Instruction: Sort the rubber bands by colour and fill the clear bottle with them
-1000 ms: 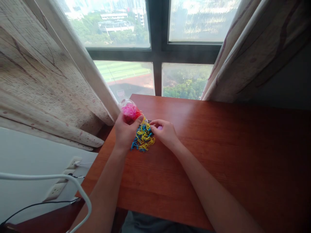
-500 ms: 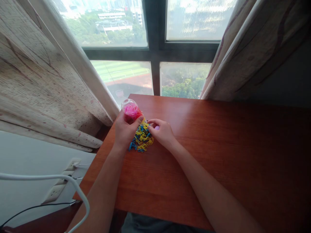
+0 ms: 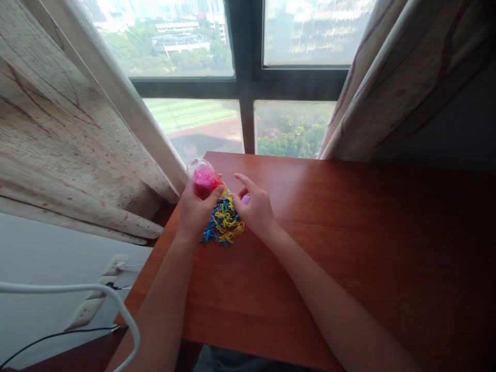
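My left hand (image 3: 196,206) is closed around a clear plastic jar (image 3: 192,165), which lies tilted with its mouth toward the right and down. Pink, red and yellow rubber bands (image 3: 204,176) fill part of it. Under the mouth, a loose pile of blue and yellow rubber bands (image 3: 225,222) rests on the table. My right hand (image 3: 258,206) is beside the pile, just right of the jar's mouth. Its index finger and thumb are apart, while a light purple rounded piece (image 3: 246,198) is tucked in the palm, partly hidden by the hand.
The brown wooden table (image 3: 329,248) has its left edge close to my left forearm. Beyond its far edge is a window (image 3: 248,88), with curtains (image 3: 116,129) on the left and right. A white cable (image 3: 112,292) loops at lower left, near wall sockets (image 3: 87,310).
The jar and my left hand have shifted slightly left. My right index finger and thumb have spread away from the jar's mouth. More blue bands show at the pile's left side.
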A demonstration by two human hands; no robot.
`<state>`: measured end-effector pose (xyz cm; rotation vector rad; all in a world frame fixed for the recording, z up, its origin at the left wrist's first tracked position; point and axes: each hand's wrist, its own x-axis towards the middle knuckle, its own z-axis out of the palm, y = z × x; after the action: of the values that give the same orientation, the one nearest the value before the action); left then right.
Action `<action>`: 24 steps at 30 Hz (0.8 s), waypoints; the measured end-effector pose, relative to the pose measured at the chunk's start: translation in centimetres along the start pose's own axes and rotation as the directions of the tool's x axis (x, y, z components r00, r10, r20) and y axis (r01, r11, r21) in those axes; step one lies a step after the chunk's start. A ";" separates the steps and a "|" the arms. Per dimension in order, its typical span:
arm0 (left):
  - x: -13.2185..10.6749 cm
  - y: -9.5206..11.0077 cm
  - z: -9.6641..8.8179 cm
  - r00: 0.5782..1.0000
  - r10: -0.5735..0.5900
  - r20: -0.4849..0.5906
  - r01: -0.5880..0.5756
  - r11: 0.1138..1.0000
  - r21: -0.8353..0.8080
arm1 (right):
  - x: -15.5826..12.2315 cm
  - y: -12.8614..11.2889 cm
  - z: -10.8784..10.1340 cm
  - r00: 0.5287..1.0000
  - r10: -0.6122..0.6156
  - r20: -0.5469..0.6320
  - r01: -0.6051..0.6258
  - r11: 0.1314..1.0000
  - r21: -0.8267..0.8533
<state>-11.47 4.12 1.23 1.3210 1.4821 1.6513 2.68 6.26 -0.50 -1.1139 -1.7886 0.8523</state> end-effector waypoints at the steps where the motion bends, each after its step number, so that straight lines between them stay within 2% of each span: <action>1: 0.0 0.1 0.0 1.000 0.001 -0.006 -0.001 1.000 0.028 | 0.1 -0.3 0.2 1.000 -0.020 0.020 0.021 1.000 -0.018; 5: 0.2 -0.2 -0.1 1.000 0.002 -0.028 0.000 0.997 0.073 | 0.5 -0.6 0.7 0.984 -0.062 0.165 0.071 0.996 -0.050; 9: 0.5 -0.1 0.1 0.998 -0.041 0.057 0.045 0.996 -0.077 | 0.8 -0.4 0.6 0.975 -0.108 0.192 0.106 0.994 0.022; 12: 0.9 0.4 0.2 0.999 -0.039 -0.005 0.038 0.994 -0.100 | 1.2 -0.4 -0.2 0.972 -0.143 0.187 0.121 0.985 0.120; 13: 1.0 0.5 0.1 0.998 -0.037 -0.043 0.032 0.993 -0.113 | 1.4 -0.5 -0.6 0.979 -0.123 0.160 0.097 0.983 0.158; 15: 1.1 0.5 0.0 0.993 -0.047 -0.107 0.030 0.987 -0.159 | 2.1 -0.8 -1.4 0.998 -0.007 0.065 -0.011 0.962 0.274; 17: 1.1 0.3 0.0 0.988 -0.059 -0.142 0.028 0.977 -0.211 | 2.9 -1.1 -1.7 0.988 0.153 -0.007 -0.133 0.881 0.454; 18: 1.1 0.1 0.1 0.990 -0.062 -0.130 0.031 0.974 -0.226 | 3.3 -1.2 -1.5 0.977 0.215 -0.003 -0.179 0.822 0.541; 20: 0.9 -0.3 0.3 0.997 -0.061 -0.040 0.050 0.970 -0.237 | 3.8 -1.2 -0.7 0.957 0.275 0.086 -0.265 0.718 0.644; 22: 0.8 -0.6 0.5 0.997 -0.067 0.048 0.076 0.969 -0.236 | 4.1 -0.9 0.3 0.935 0.289 0.206 -0.352 0.671 0.653; 24: 0.7 -0.8 0.5 0.996 -0.077 0.036 0.084 0.964 -0.253 | 4.1 -0.5 1.1 0.921 0.296 0.253 -0.389 0.657 0.645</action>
<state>-11.40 5.08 0.66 1.1225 1.2429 1.7000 0.45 9.77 0.68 -0.9003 -1.1580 1.6897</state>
